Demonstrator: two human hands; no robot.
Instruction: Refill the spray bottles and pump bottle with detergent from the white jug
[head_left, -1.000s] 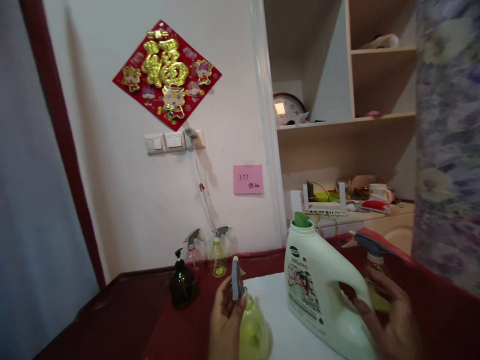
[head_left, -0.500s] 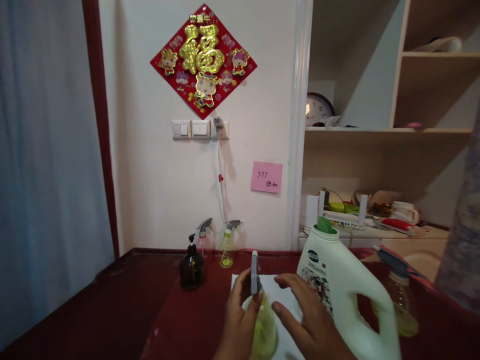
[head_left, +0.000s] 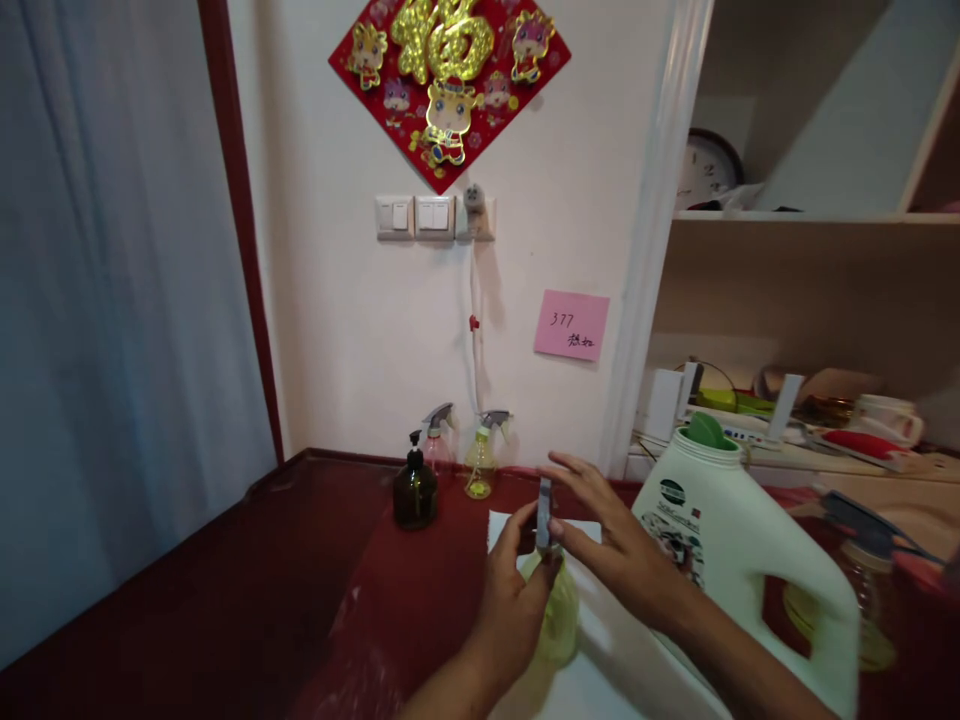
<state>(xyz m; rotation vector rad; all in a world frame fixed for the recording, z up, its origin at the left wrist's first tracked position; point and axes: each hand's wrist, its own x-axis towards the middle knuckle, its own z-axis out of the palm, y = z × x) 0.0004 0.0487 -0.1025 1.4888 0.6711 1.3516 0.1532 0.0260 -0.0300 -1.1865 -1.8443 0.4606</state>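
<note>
Spray bottle (head_left: 556, 615): left hand (head_left: 514, 600) grips neck; right hand (head_left: 611, 545) pinches trigger head (head_left: 544, 515); unscrewing appears underway, firm counter-hold needed.

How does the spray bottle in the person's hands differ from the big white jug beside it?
The spray bottle is small, see-through and yellow-green; the white jug is far bigger and opaque. The spray bottle has a grey trigger head; the jug has an open neck showing a green spout, plus a printed label. The left hand and right hand are on the spray bottle; the jug stands untouched. Both stand upright.
</note>
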